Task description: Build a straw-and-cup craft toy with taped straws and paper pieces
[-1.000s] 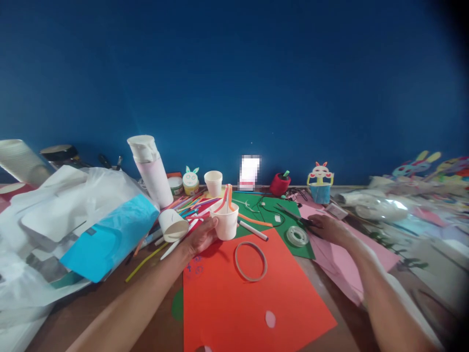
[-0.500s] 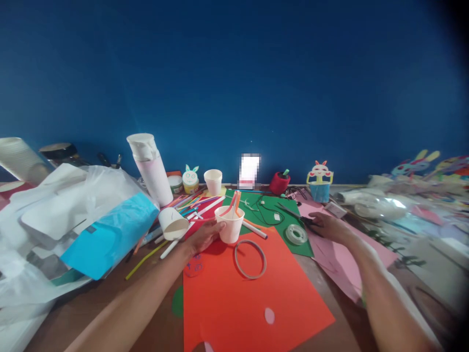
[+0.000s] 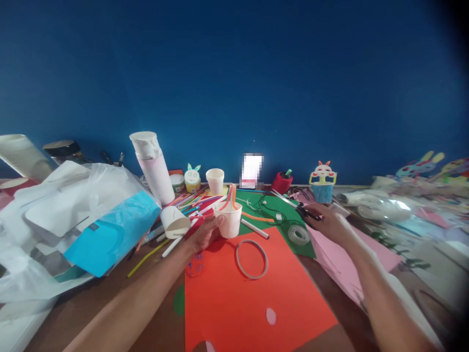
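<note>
My left hand (image 3: 205, 233) grips a white paper cup (image 3: 230, 224) by its left side, above the far part of an orange-red paper sheet (image 3: 252, 298). Orange and pinkish strips (image 3: 232, 196) stick up out of the cup. In my right hand (image 3: 326, 222) is a pair of scissors (image 3: 293, 204) with dark handles, its blades aimed to the far left over green paper (image 3: 269, 230). A grey ring (image 3: 252, 277) lies flat on the orange-red sheet, nearer than the cup. Close to the scissors rests a roll of white tape (image 3: 299, 234).
Left of the cup lie a cardboard tube (image 3: 175, 222) and several coloured pens. A tall white cylinder (image 3: 152, 168) stands behind them, beside a plastic bag (image 3: 110, 195) with blue paper (image 3: 110, 239). Pink paper (image 3: 339, 261) and clear plastic bottles (image 3: 383, 208) are at right. A blue wall rises behind.
My right hand has lifted the scissors slightly, and the blades now show brighter above the green paper. The cup with its strips has shifted a little in my left hand's grip.
</note>
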Motion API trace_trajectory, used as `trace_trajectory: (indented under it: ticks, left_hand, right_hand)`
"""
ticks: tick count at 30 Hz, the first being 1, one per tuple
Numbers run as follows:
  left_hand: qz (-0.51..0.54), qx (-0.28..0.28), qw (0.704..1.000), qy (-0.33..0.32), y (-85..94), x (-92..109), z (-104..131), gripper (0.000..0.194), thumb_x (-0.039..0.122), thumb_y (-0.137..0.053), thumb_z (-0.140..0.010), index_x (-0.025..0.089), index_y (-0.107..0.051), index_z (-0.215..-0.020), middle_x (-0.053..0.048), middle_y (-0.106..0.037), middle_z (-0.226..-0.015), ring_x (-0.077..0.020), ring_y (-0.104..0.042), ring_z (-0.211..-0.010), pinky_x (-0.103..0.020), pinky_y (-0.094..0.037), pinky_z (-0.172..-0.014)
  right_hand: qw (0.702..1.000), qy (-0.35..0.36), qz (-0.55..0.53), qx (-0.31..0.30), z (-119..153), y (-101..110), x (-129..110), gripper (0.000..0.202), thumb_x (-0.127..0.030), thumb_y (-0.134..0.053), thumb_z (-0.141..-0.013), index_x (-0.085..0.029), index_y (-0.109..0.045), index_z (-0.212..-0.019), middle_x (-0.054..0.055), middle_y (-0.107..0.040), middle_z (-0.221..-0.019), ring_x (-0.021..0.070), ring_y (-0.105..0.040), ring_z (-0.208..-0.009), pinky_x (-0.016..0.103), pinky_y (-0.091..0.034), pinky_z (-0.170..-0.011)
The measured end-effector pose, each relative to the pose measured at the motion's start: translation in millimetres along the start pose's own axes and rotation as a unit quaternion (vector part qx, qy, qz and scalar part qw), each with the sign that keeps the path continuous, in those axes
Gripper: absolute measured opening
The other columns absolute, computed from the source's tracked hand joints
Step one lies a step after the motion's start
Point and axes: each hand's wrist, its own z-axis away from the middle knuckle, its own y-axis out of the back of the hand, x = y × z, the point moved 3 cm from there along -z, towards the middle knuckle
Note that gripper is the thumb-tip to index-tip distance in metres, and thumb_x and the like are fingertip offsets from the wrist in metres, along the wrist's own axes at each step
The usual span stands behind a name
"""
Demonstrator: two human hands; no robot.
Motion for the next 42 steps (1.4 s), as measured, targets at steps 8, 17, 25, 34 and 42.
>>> trace_trajectory:
  ticks: [8,17,25,34,42]
  left_hand:
    - [-0.019,0.038,0.997,-0.063,5.0,1,-3,0.045,0.04,-0.054,-0.079,0.015,-0.053,-0.116,-0.011,-0.066,-0.098,-0.0237,-0.059,-0.095,-0.033,-0.043,-0.084]
    - [-0.026,0.041,0.995,-0.088,5.8,1,-5,0.045,0.038,-0.052,-0.081,0.014,-0.051,-0.118,-0.011,-0.066,-0.101,-0.0229,-0.059,-0.096,-0.035,-0.042,-0.087]
    - [0.012,0.058,0.993,-0.099,0.1,4,-6,0.047,0.042,-0.056,-0.077,0.014,-0.053,-0.114,-0.011,-0.066,-0.099,-0.023,-0.06,-0.092,-0.034,-0.046,-0.081]
    - [0.004,0.043,0.995,-0.085,-0.4,1,-5,0.042,0.043,-0.057,-0.076,0.012,-0.059,-0.105,-0.011,-0.066,-0.093,-0.0228,-0.06,-0.089,-0.032,-0.046,-0.078]
    - [-0.03,0.024,0.996,-0.079,1.0,-1,-3,0.042,0.04,-0.058,-0.076,0.014,-0.059,-0.109,-0.011,-0.066,-0.095,-0.0229,-0.058,-0.092,-0.032,-0.043,-0.081]
  right_hand:
    - [0.988,0.119,0.009,-0.1,21,-32,-98,0.028,-0.029,-0.051,-0.075,-0.027,-0.059,-0.102,0.001,-0.062,-0.093,0.0179,-0.058,-0.086,0.026,-0.043,-0.072]
    - [0.987,0.059,0.119,-0.094,22,-49,-101,0.028,-0.031,-0.047,-0.08,-0.026,-0.057,-0.105,0.003,-0.06,-0.094,0.0182,-0.057,-0.086,0.025,-0.038,-0.066]
    - [0.973,0.123,0.13,-0.144,30,-49,-116,0.026,-0.03,-0.048,-0.079,-0.027,-0.06,-0.101,0.003,-0.06,-0.093,0.0184,-0.055,-0.09,0.025,-0.037,-0.068]
    - [0.968,0.118,0.064,-0.212,27,-41,-121,0.029,-0.025,-0.05,-0.075,-0.029,-0.062,-0.101,0.0,-0.063,-0.08,0.015,-0.058,-0.071,0.023,-0.035,-0.059]
    - [0.968,0.101,0.048,-0.226,29,-43,-119,0.032,-0.026,-0.048,-0.077,-0.026,-0.058,-0.107,0.003,-0.062,-0.097,0.0171,-0.058,-0.084,0.023,-0.037,-0.068]
